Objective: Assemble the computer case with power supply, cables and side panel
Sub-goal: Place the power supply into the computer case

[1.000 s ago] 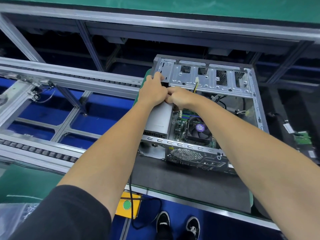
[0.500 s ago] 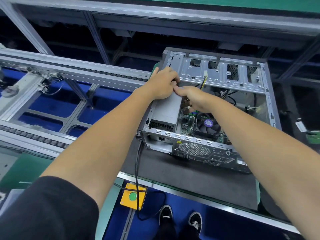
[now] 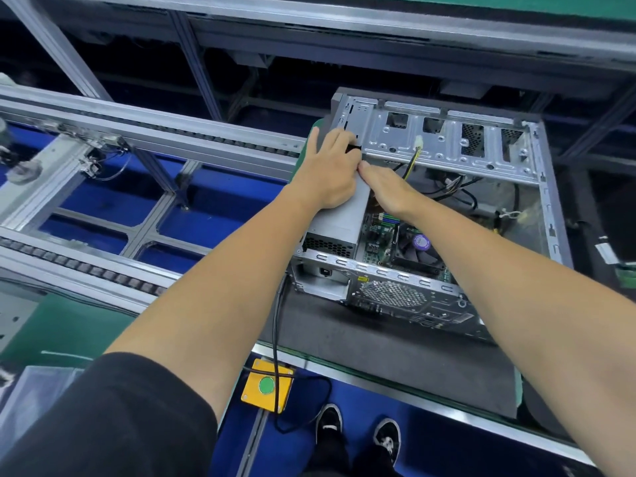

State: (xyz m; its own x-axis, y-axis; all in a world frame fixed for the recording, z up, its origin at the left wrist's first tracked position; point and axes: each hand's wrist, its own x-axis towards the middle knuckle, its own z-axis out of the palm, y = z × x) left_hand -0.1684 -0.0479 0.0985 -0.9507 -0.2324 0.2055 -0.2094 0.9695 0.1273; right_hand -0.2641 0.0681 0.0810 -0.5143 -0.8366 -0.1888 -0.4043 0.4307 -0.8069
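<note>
- Head view: an open case (image 3: 447,146) lies on its side on a dark mat (image 3: 395,359) on the bench, near the mat's far edge, its open face up.
- A grey power supply (image 3: 340,222) sits in the case's near left corner, its vent grille facing the viewer and its socket showing through the rear panel below.
- The left hand (image 3: 327,170) lies over the far end of the power supply, palm down, fingers bent toward the case's far left corner, where they meet a small black part (image 3: 353,148). Whether they pinch that part or only touch it I cannot tell.
- The right hand (image 3: 387,187) reaches into the case just beside the left, fingers stretched flat and together, tips touching the left hand's fingers at the top edge of the power supply. It looks relaxed and presses rather than grasps.
- Right of the power supply lies the board with a black fan (image 3: 416,249) carrying a purple sticker.
- A yellow-and-black cable (image 3: 413,163) with a white plug rises against the drive cage; black cables (image 3: 457,191) lie loose behind the right wrist.
- A black cord (image 3: 275,325) runs down from the case's near left corner over the bench edge, past a yellow box (image 3: 266,385) with a green button.
- Left of the mat runs a conveyor (image 3: 103,139) with metal rails.
- Two black shoes (image 3: 328,421) stand on the blue floor below.
</note>
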